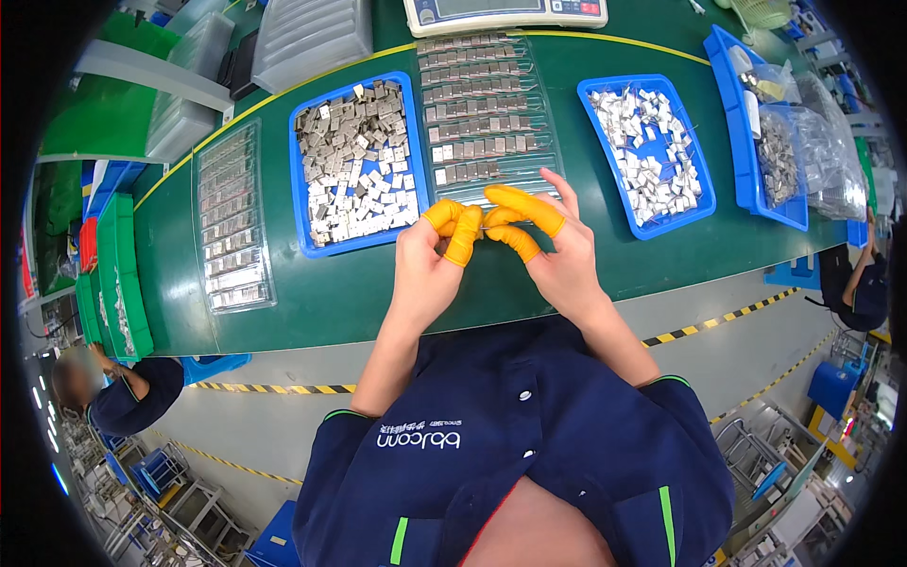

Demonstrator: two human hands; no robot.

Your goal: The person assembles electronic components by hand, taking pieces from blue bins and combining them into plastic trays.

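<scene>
My left hand (430,265) and my right hand (564,250) meet above the near edge of the green table, with yellow finger cots on the fingers and thumbs. Their fingertips pinch together around something small, mostly hidden, that I cannot make out. Just beyond them lies a clear plastic tray (491,177) with rows of small silver connector-like parts. To its left, a blue bin (304,213) holds many loose silver and white metal pieces. Another blue bin (652,227), on the right, contains white pieces with thin leads.
A second clear tray (265,283) of parts lies farther left, beside green bins (132,293). At the back are a scale (505,21) and stacked clear trays (312,42). A blue bin (751,180) with plastic bags stands far right. Other people sit at both sides.
</scene>
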